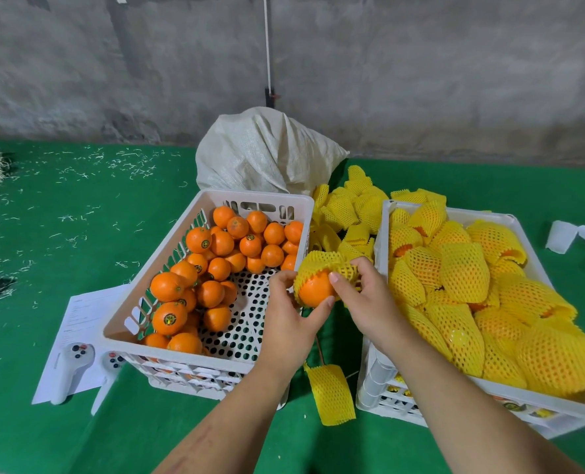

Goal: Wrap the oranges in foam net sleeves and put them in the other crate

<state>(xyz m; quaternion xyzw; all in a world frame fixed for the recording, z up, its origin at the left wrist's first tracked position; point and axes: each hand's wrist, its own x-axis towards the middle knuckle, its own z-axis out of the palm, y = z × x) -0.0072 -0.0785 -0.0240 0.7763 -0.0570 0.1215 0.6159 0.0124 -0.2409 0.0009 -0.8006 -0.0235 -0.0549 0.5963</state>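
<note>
Left hand [291, 314] cups the orange [315, 291] from below to steady it while right hand [366, 295] fingers pinch the foam sleeve [322, 265] above, drawing it down.

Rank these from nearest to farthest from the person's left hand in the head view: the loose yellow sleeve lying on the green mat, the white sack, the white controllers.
From the left hand:
1. Loose yellow sleeve, just below, between the crates.
2. White controllers, far left on the paper.
3. White sack, behind the crates by the wall.
</note>
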